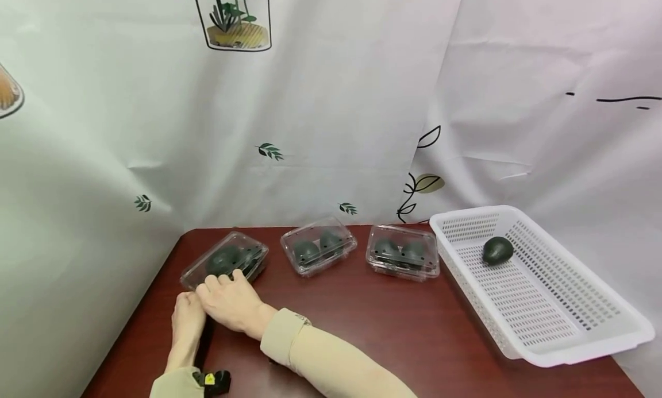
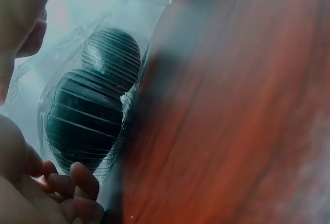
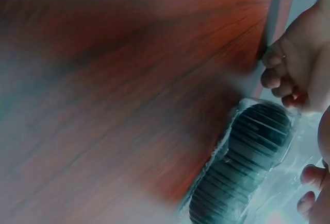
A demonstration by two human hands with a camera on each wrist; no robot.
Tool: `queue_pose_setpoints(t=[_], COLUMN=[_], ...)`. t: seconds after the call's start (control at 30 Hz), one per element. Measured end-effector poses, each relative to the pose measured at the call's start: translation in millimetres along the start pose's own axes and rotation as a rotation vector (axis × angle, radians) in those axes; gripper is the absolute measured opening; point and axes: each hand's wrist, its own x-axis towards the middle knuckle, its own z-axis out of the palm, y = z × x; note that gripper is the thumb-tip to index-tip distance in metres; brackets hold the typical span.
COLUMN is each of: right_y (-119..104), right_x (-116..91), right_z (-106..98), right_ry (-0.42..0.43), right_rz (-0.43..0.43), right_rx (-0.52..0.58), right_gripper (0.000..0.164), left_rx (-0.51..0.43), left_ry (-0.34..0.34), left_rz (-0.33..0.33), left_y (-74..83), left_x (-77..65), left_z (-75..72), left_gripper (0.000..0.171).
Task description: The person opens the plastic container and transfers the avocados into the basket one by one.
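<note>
A clear plastic clamshell box [image 1: 221, 261] with two dark green avocados [image 2: 85, 116] sits at the table's left side. At its near-left corner, my left hand [image 1: 187, 317] grips the edge with curled fingers; the right wrist view shows them bunched against the box's end. Beside it my right hand [image 1: 230, 297] lies over the near part of the lid, its bent fingers touching the plastic. The left wrist view shows the ribbed side of the box and both hands around it. How the lid's edge is seated under the fingers is hidden.
Two more clamshells, one in the middle [image 1: 318, 247] and one to its right [image 1: 403, 252], each hold two avocados along the table's back. A white perforated basket [image 1: 548, 271] with one avocado [image 1: 497, 251] stands on the right. A printed curtain hangs behind the table.
</note>
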Motion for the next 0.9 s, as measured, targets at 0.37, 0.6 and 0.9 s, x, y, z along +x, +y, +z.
queue_pose_setpoints(t=[0.37,0.6,0.9], right_y=[9,31,59], right_x=[-7,-21,-23], right_z=[7,18,27], right_ry=[0.013,-0.020,-0.101], right_rz=[-0.008,-0.031,-0.012], right_rx=[0.018,0.072,0.062], right_gripper=[0.017,0.010,0.015], left_rx=[-0.024,0.014,0.003], left_ry=[-0.013,-0.023,-0.072], left_rz=[0.000,0.042,0.037], left_y=[8.1,9.3,0.6], left_x=[7.7,8.6,8.7], left_z=[5.0,6.2,-4.1], left_gripper=[0.042,0.036,0.027])
